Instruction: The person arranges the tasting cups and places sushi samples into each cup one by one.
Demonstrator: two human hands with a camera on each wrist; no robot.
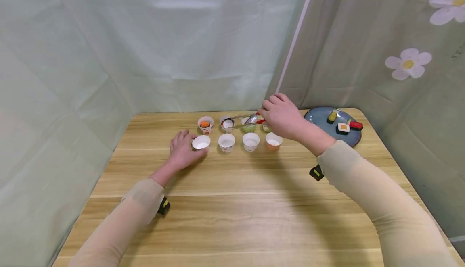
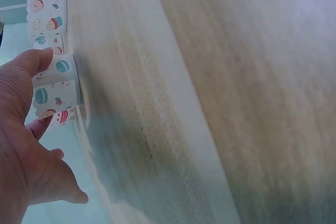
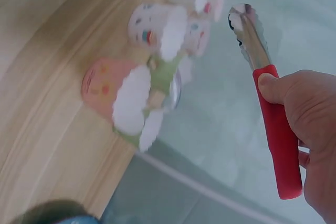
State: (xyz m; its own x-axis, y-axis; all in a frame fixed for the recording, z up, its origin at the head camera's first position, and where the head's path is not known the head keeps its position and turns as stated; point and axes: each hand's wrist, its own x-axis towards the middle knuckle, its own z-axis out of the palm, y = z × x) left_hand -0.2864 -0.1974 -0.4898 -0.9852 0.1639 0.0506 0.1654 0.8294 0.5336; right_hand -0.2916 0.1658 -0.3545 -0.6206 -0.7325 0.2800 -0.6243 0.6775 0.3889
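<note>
My left hand [image 1: 184,151] holds the leftmost front paper baking cup [image 1: 201,142], thumb at its near side and fingers around its far left; the left wrist view shows the same printed cup [image 2: 56,94] beside the thumb. My right hand [image 1: 281,115] grips metal tongs [image 1: 250,124] by their red handles [image 3: 278,129], above the back row. The tong tips reach over the second back cup [image 1: 227,129], where something white and dark shows; whether they pinch it I cannot tell. An orange-topped toy sushi [image 1: 205,124] sits in the leftmost back cup [image 1: 206,131].
Further front cups [image 1: 227,142] stand in a row beside the held one. Green cups [image 1: 248,129] stand behind, partly hidden by tongs and hand. A blue plate [image 1: 319,124] at the right bears 3 toy sushi pieces. Curtains [image 1: 218,57] hang behind the wooden table [image 1: 232,202].
</note>
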